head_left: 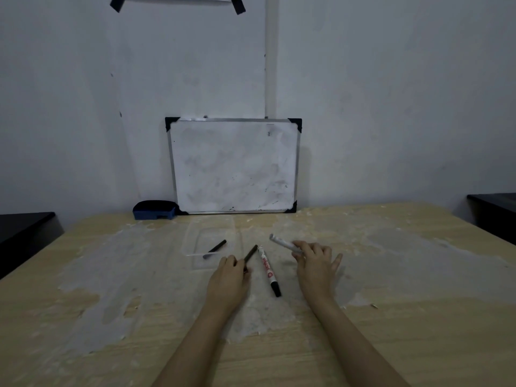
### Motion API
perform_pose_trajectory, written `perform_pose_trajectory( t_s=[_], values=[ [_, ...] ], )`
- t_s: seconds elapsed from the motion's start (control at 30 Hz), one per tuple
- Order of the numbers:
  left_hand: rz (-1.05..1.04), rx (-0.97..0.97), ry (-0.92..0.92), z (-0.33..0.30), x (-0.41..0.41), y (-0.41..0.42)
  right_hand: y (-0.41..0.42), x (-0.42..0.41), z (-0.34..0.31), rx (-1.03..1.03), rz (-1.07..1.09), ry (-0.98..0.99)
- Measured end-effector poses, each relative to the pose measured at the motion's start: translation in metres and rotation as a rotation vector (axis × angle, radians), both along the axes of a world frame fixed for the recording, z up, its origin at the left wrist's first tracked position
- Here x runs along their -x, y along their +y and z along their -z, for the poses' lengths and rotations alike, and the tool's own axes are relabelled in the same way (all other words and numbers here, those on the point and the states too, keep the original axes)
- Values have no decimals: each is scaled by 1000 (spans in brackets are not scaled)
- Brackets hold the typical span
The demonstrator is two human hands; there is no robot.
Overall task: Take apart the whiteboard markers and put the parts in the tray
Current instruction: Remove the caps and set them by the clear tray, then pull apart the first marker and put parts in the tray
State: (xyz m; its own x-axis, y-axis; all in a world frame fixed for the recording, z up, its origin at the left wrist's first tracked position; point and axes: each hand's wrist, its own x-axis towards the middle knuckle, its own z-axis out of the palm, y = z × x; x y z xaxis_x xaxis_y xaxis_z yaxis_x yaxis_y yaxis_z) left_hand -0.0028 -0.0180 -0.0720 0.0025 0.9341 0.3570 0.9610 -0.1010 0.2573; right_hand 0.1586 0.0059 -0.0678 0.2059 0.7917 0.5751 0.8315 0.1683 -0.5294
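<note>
Pinching a thin black ink rod (250, 254), the left hand (229, 277) has its fingers (242, 264) closed round the rod's near end, which is hidden under them; the rod's free end points toward 1 o'clock. The right hand (315, 261) holds a pale marker barrel (283, 243) between thumb and curled fingers, its little finger spread out; the barrel's long axis runs toward 10 o'clock, and its near end is covered by the hand. Between the hands a whole marker (268, 270) lies on the desk (391, 317), black cap toward 5 o'clock, with red print too blurred to read. At 11 o'clock from the left hand sits a clear tray (195, 233), its edges hard to make out, holding another black rod (215, 249) aimed toward 2 o'clock. Beyond, a smudged whiteboard (234, 166) leans on the wall beside a blue eraser (155, 210).
</note>
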Motion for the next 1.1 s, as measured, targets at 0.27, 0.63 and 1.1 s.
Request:
perform_pose_trajectory(
  t_s=[0.27, 0.63, 1.1],
  values=[
    [98, -50, -787, -8, 4, -5, 5, 1, 8, -153, -95, -331],
    [79, -81, -1149, -9, 3, -5, 1, 0, 8, -95, -276, -373],
    [89, -35, -1433, -10, 7, -3, -13, 3, -3, -79, -343, -450]
  ],
)
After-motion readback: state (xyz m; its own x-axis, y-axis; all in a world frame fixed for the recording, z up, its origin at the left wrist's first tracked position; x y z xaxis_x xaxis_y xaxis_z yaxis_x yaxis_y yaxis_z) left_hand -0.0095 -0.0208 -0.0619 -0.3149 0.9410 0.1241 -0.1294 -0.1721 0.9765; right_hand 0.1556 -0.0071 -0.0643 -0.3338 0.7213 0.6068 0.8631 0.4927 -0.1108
